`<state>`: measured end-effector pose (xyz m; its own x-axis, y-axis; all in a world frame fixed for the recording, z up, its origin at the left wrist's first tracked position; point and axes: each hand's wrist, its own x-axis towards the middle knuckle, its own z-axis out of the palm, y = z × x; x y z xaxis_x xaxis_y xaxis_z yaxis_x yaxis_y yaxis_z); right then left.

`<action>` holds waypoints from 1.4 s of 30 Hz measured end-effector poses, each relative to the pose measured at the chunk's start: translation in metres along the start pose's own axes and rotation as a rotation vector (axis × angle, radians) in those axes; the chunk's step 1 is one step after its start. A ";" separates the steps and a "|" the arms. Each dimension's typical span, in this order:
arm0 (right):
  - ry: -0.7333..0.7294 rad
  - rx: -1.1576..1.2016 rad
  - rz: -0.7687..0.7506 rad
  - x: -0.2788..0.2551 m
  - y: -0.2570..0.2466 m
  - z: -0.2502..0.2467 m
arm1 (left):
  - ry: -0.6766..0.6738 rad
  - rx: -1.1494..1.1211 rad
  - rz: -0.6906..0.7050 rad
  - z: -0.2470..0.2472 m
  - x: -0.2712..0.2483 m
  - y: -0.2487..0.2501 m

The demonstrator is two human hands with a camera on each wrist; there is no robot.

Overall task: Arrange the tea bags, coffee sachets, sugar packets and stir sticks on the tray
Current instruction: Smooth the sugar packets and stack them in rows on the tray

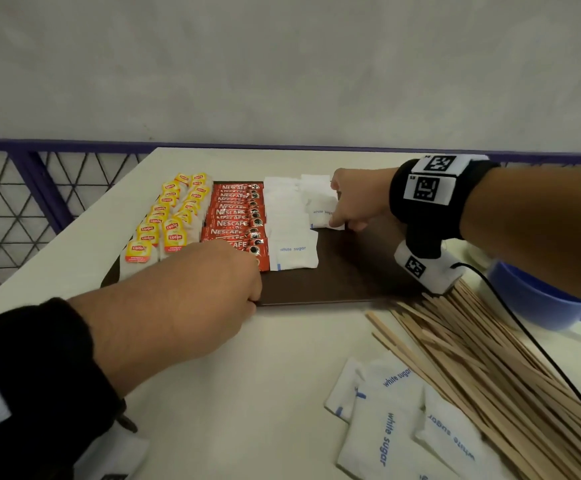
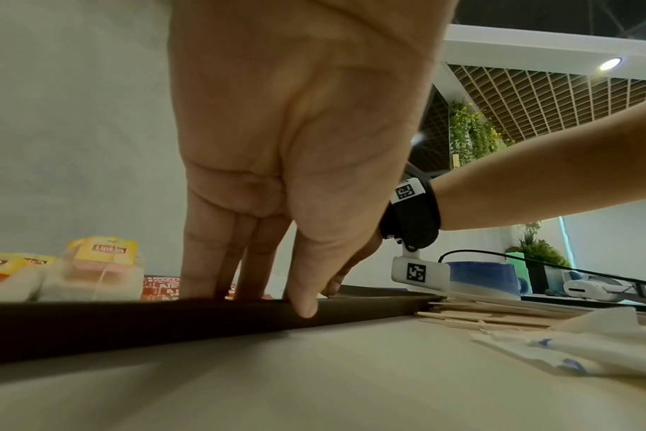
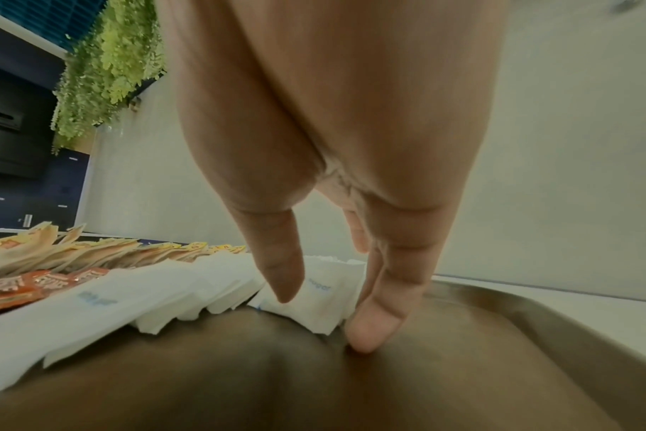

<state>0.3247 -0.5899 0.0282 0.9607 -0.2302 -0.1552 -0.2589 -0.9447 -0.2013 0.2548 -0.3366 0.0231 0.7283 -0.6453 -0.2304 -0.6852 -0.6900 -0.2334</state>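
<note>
The counter carries the dark tray. The left hand pinches the tray's near rim, likely steadying it. On the tray, the right hand, fingers extended, presses a sugar packet into row; spare packets lie off-tray.

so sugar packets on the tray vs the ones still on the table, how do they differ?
The sugar packets on the tray lie overlapped in two columns beside the coffee sachets; the sugar packets on the table sit in a loose pile at mixed angles by the stir sticks. The right hand touches the tray's second column; nothing touches the table pile. Both are white with blue "white sugar" print.
</note>
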 end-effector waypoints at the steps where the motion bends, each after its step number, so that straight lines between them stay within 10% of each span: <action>1: 0.006 -0.004 0.002 -0.001 0.000 -0.003 | 0.041 -0.047 -0.016 0.003 0.001 -0.004; 7: 0.010 0.293 -0.059 -0.075 -0.006 -0.024 | -0.047 -0.066 0.035 -0.005 -0.013 0.001; 10: -0.227 0.557 -0.130 -0.157 -0.016 -0.011 | -0.110 -0.086 -0.004 -0.005 -0.034 0.013; 15: -0.234 -0.216 -0.323 -0.270 -0.009 0.019 | 0.027 -0.210 0.084 -0.002 -0.104 0.050; 20: -0.185 -0.253 -0.392 -0.332 -0.007 0.059 | 0.139 -0.526 0.166 0.018 -0.173 0.092; 27: 0.098 0.098 -0.667 -0.363 -0.004 0.109 | 0.375 -0.656 0.172 0.070 -0.181 0.125; 42: 0.499 1.091 -0.364 -0.326 -0.003 0.134 | 0.515 -0.720 -0.081 0.082 -0.153 0.116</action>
<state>-0.0011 -0.4811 -0.0503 0.8651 -0.2857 0.4123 0.3100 -0.3417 -0.8872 0.0630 -0.2913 -0.0461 0.8065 -0.5333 0.2553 -0.5864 -0.6664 0.4604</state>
